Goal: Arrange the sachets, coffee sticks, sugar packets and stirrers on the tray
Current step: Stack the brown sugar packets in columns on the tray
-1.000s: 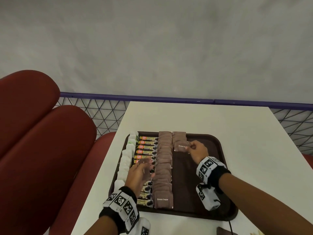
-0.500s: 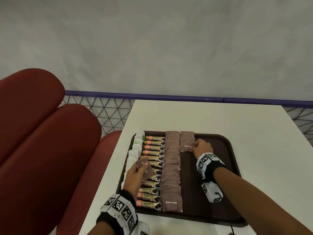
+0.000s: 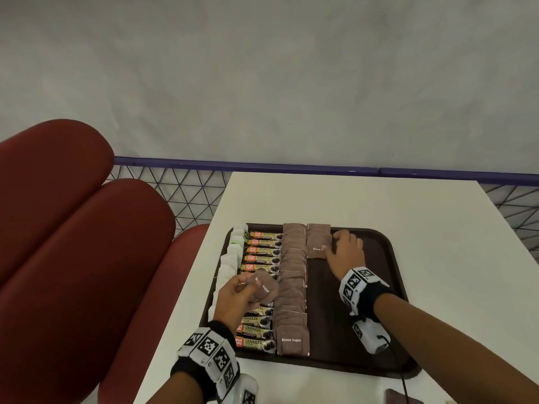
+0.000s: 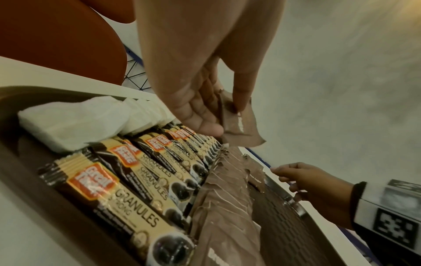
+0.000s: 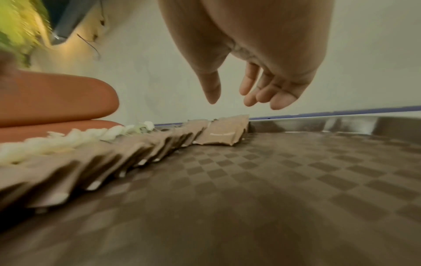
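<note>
A dark brown tray holds a left-edge row of white sachets, a row of coffee sticks and a long overlapping column of brown sugar packets. A short second column of sugar packets starts at the tray's far edge. My right hand lies beside it with relaxed fingers, empty in the right wrist view. My left hand hovers above the coffee sticks and pinches a few brown sugar packets, also seen in the left wrist view.
The tray sits on a white table near its front left. Red padded seats stand to the left. A purple rail with wire mesh runs behind the table. A dark object and a cable lie at the front edge.
My right hand has laid its brown sugar packet on the short second column and let go. My left hand has lifted its packets slightly above the coffee sticks.
</note>
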`<state>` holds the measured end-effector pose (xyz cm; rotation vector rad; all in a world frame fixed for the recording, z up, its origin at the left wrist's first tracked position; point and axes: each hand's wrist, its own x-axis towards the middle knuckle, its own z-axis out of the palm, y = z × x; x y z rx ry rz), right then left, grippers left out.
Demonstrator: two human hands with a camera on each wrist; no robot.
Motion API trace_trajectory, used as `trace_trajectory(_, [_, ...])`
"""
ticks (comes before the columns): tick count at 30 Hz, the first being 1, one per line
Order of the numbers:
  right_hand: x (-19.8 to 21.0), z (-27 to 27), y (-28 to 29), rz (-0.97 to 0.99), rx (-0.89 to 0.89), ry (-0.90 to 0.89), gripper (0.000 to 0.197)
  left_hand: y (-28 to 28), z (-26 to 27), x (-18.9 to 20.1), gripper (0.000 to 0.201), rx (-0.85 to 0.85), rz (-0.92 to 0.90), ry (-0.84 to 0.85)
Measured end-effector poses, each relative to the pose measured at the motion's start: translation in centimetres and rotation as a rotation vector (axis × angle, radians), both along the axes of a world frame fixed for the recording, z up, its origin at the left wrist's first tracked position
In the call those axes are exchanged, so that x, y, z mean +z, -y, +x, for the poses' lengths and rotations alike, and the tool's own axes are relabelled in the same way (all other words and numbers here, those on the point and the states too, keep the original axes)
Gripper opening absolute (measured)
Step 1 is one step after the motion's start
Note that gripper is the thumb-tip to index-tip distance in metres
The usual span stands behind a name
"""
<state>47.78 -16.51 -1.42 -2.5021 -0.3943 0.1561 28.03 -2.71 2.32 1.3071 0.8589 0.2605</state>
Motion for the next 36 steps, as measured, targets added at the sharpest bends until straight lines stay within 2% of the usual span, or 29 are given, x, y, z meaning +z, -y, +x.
trace_trajectory(6, [1.8, -4.5, 1.2, 0.349, 0.317, -0.122, 0.027, 1.5, 0.5, 0.8, 0.013, 0.038, 0.047, 0.108])
trace_trajectory(9, [2.8, -6.6, 1.4, 0.325, 0.505, -0.207, 0.037, 2.2, 0.8, 1.0, 0.012, 0.022, 0.037, 0.145])
trace_trajectory(11, [3.0, -7.4, 1.3, 0.370, 0.562, -0.287, 0.039, 2.7, 1.0, 1.0, 0.010, -0.019, 0.041, 0.147])
trace_trajectory(13, [2.8, -7.8, 1.1, 0.496, 0.540, -0.366, 0.028, 3.2, 1.1, 0.9, 0.011, -0.042, 0.063, 0.134])
trace_trajectory(16, [2.5, -7.5, 1.0, 0.482, 0.431, -0.261, 0.010, 3.3, 0.9, 0.7, 0.017, -0.056, 0.063, 0.108])
trace_trajectory(20, [2.2, -5.5, 1.2, 0.331, 0.265, -0.082, 0.014, 2.4, 0.2, 0.4, 0.031, -0.013, 0.010, 0.097])
trace_trajectory(24, [0.8, -1.8, 1.3, 0.226, 0.024, -0.218, 0.018, 1.2, -1.0, 0.0, 0.033, -0.016, 0.028, 0.068])
trace_trajectory(32, [0.3, 1.0, 0.2, -0.095, -0.035, -0.299, 0.005, -0.2, -2.3, -0.4, 0.030, -0.022, 0.020, 0.045])
trace_trajectory(36, [-0.2, 0.8, -0.4, -0.202, -0.014, -0.258, 0.024, -0.5, -2.5, -0.5, 0.030, -0.048, 0.016, 0.038])
